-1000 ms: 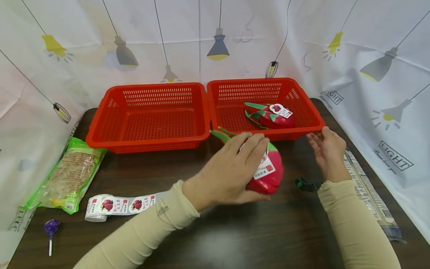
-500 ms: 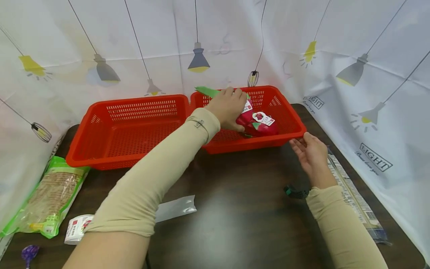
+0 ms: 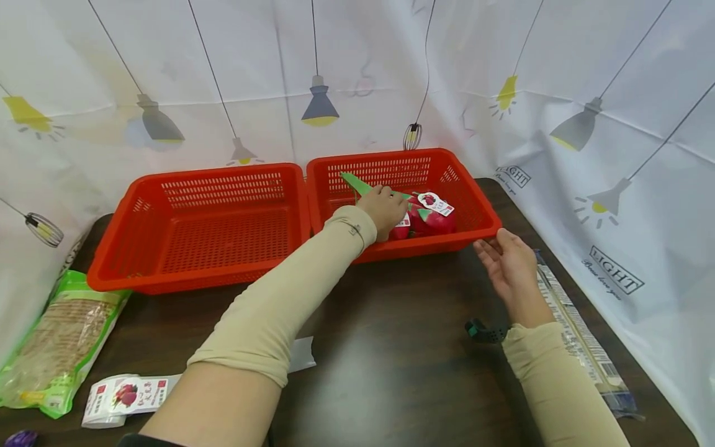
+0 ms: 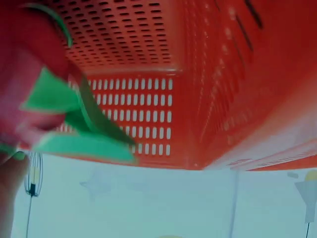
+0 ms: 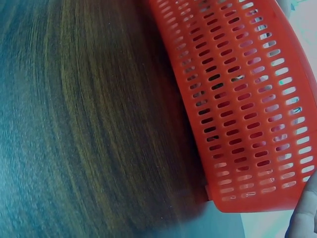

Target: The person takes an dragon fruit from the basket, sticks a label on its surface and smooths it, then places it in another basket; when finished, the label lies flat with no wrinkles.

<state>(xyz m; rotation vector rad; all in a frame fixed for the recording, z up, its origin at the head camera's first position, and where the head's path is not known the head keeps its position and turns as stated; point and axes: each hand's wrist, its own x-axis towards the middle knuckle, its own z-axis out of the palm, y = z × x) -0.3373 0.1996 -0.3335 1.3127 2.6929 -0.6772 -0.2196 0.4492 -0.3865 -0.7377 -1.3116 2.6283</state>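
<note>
Inside the right-hand red basket (image 3: pixel 475 237), my left hand (image 3: pixel 384 212) grips a dragon fruit (image 3: pixel 401 232) with a white label; its long green leaf points up and left. Another labelled dragon fruit (image 3: pixel 438 223) lies just to the right of it in the basket. In the left wrist view the pink fruit (image 4: pixel 34 84) and its green leaf tips are close and blurred beside the slotted basket wall. My right hand (image 3: pixel 511 267) holds the basket's front right corner, thumb at the rim and fingers below it. The left palm is hidden from the head view.
Beside it stands a second red basket (image 3: pixel 190 276) on the left. A roll of fruit labels (image 3: pixel 125 397), a green packet (image 3: pixel 61 335) and a purple lollipop (image 3: pixel 21 439) lie at the left. A dark strap (image 3: pixel 486 332) and a printed packet (image 3: pixel 583 335) lie at the right.
My left hand has carried the dragon fruit from above the table into the right basket and lowered it next to the other one. The right hand stays at the basket corner.
</note>
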